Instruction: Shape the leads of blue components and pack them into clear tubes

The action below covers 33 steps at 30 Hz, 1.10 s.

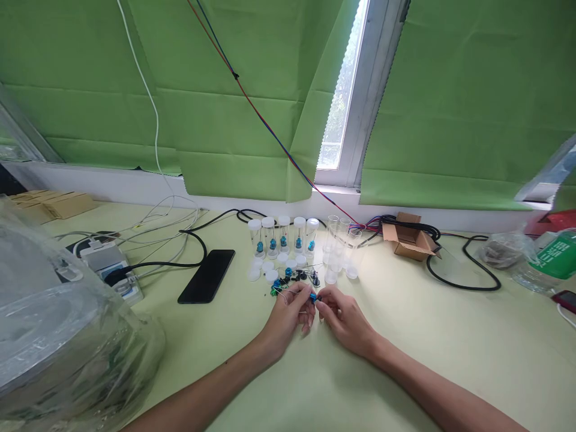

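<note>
Above the front middle of the table, my left hand is closed on a small blue part, with thumb and fingers pinched. A thin wire-like strand loops out beside that hand. My right hand meets it from the other side, its fingertips pinched at the dark end of the same blue part. Just beyond the hands lie small black parts with thin stems, a loose blue part and green pieces. Several white caps lie behind them. Clear tubes with white lids stand in a row, blue parts inside.
Uncapped clear tubes stand right of the row. A black phone and power strip are left, near a large plastic-wrapped object. An open cardboard box, black cables and a green-labelled bottle are right.
</note>
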Tool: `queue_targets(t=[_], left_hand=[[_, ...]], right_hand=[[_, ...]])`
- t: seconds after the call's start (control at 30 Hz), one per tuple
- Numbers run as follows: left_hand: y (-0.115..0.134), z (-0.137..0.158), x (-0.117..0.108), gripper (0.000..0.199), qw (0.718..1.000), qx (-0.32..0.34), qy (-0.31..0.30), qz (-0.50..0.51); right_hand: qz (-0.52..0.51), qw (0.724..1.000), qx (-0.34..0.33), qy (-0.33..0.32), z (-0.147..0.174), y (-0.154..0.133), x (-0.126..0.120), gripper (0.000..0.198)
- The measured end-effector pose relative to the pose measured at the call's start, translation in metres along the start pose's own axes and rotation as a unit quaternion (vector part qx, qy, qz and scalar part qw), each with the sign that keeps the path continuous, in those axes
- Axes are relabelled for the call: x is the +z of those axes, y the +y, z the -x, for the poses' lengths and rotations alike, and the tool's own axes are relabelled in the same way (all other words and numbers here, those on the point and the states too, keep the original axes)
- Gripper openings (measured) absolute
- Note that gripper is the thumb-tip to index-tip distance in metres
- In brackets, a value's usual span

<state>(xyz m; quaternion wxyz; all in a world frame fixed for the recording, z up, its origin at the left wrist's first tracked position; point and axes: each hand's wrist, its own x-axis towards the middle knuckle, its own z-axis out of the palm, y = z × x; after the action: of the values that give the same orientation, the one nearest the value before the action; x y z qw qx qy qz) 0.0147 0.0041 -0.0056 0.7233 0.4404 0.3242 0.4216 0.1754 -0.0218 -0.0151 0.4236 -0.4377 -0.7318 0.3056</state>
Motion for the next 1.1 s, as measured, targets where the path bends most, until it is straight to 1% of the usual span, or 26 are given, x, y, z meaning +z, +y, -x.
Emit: queue_targets(t=[0.23,0.47,0.57,0.63,0.77,0.9,1.1], left_hand=[[0.0016,0.0014,0.0026,0.033,1.000,0.001,-0.002,-0.005],[0.0020,0.0022,0.0033,0.032,1.000,0.003,-0.005,-0.020],[0.0013,0.0017,0.0028,0.031,1.000,0.005,-0.007,-0.020],[0.0011,0.0013,0.0025,0.031,1.000,0.006,-0.003,-0.013],[0.0016,0.0009,0.0024,0.031,1.000,0.005,0.014,0.007],[0.0020,0.0006,0.0026,0.033,1.000,0.004,0.022,0.010],[0.0005,-0.0002,0.0020,0.035,1.000,0.005,0.016,0.002]], right_hand=[[0.022,1.000,-0.011,0.003,-0.0008,-0.0018,-0.0008,0.021],[0.057,0.998,-0.022,0.002,-0.0022,-0.0014,-0.0008,0.037],[0.058,0.998,-0.017,0.009,-0.0031,-0.0016,-0.0005,0.041],[0.040,0.999,-0.006,0.013,-0.0029,-0.0014,0.0000,0.038],[0.000,1.000,0.010,0.016,-0.0012,-0.0002,0.0014,0.018],[0.001,1.000,0.000,0.011,-0.0002,0.0007,0.0017,0.015],[0.016,1.000,-0.005,0.008,-0.0007,-0.0004,0.0006,0.012]])
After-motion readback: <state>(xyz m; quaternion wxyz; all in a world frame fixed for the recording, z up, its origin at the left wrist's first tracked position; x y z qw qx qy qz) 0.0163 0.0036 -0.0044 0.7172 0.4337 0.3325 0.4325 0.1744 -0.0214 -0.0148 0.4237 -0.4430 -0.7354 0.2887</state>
